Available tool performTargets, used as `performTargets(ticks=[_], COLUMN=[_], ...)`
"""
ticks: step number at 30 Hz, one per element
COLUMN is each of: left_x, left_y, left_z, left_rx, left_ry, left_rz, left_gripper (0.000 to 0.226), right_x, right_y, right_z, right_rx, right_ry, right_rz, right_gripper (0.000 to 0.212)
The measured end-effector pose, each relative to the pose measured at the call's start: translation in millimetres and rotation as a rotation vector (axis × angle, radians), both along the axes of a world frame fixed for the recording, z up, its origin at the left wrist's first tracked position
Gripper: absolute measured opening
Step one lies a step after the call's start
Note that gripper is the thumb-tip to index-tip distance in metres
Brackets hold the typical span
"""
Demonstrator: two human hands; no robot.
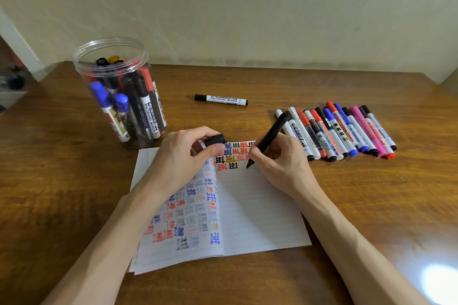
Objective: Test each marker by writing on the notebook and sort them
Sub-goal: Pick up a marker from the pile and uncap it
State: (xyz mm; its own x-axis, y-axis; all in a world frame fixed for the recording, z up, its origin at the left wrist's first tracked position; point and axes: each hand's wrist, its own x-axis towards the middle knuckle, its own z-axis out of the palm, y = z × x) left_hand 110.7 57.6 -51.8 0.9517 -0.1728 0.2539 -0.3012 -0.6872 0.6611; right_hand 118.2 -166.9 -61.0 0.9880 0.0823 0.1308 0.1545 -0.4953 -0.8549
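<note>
We see the uncapped black marker point(269, 140) pinched in the right hand point(280, 161), its tip at the open notebook point(260, 205), seemingly touching the page beside coloured test marks. The left hand point(183, 156) rests on the left page, fingers curled round a black cap point(215, 140). A row of markers point(339, 131) lies just right; a jar point(119, 91) of markers stands left.

wall: cream plaster wall point(247, 7), faint mottled streaks, meets the table's far edge
table: dark brown wooden table point(62, 181), grain visible, fills most of the view
light: bright white glare spot point(438, 282) on the tabletop, near right corner
left edge: white slanted trim point(17, 39), blurred clutter beyond, can't identify
</note>
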Motion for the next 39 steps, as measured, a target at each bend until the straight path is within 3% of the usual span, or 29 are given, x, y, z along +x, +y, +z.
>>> performTargets(ticks=[5,10,15,20,25,34,39], left_x=[0.6,-2.3,-4.9,-3.1,-1.0,-3.3,-4.6], left_y=[-0.2,-2.7,-3.4,-2.6,-0.3,1.4,0.8], left_z=[-0.3,2.6,5.5,3.3,2.4,4.3,5.1], left_rx=[-0.026,-0.033,-0.082,-0.07,-0.068,-0.059,-0.034], left_ry=[-0.026,-0.058,-0.045,-0.055,-0.077,-0.158,-0.198], left_rz=[0.021,-0.051,-0.091,-0.096,-0.066,-0.048,-0.088], left_gripper=[0.034,0.03,0.048,0.029,0.026,0.037,0.035], right_x=[0.2,-6.3,-7.0,-6.9,-5.1,0.3,-0.7], right_y=[-2.1,1.6,0.6,-2.7,-2.2,-19.5,-16.0], right_z=[5.2,14.4,11.3,8.7,13.1,14.0,11.5], right_rx=[0.213,0.454,0.457,0.418,0.648,0.323,0.291], right_ry=[-0.007,0.05,0.04,0.078,0.259,0.02,-0.045], right_rz=[-0.035,0.064,0.145,0.247,0.213,0.262,0.267], right_gripper=[0.006,0.005,0.01,0.022,0.025,0.018,0.02])
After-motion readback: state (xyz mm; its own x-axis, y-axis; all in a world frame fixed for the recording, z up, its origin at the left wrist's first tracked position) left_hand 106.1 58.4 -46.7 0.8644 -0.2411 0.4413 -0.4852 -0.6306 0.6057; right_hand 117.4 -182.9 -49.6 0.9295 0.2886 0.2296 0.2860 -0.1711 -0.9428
